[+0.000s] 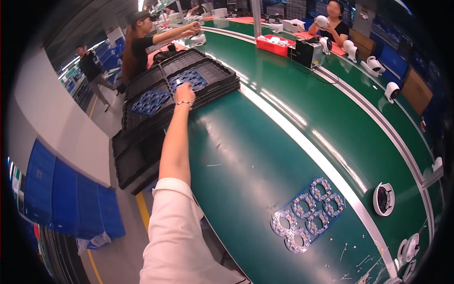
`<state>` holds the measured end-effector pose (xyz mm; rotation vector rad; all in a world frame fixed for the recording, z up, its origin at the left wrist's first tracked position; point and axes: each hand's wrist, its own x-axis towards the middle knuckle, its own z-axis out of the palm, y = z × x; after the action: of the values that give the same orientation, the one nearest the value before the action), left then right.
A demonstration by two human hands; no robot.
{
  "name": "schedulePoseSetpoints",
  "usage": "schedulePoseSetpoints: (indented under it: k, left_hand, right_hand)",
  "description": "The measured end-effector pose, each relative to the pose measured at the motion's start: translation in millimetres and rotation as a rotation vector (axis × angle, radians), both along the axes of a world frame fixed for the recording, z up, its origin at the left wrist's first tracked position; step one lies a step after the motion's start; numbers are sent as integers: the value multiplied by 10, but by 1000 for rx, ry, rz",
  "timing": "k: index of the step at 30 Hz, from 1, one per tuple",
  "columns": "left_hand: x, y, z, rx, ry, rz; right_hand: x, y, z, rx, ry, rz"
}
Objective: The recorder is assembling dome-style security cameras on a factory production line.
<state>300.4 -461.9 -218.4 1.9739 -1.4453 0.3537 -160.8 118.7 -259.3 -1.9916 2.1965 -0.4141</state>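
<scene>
My left hand, with a beaded bracelet at the wrist, reaches far forward over a stack of black plastic trays. Its fingers are curled closed at the near edge of a blue circuit board panel in the top tray. A small white bit shows by the fingertips, but what they grip is hidden. To the left in that tray lies another blue panel. On the green worktop, at the lower right, rests a panel of ring-shaped circuit boards. My right hand is out of view.
A green conveyor curves along the right, carrying a white round housing. Wire scraps litter the worktop's near corner. Farther off are a red bin, a black box and people at work. Blue crates stand left.
</scene>
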Motion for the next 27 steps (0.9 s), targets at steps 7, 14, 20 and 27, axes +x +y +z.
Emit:
schedulePoseSetpoints:
  k: [7,14,20,27]
  left_hand:
    - [528,-481,-64,111,189,96]
    - [743,-630,77,592,78,77]
    - [662,-756,-10,622,53,22]
    - [461,-636,-146,80,-407,82]
  right_hand:
    - [-14,38,-35,77,23,-6]
    - [-123,119,-218,71,102,42]
    - [-125,134,-242,94,130,23]
    - [-150,213,-302,100,242,102]
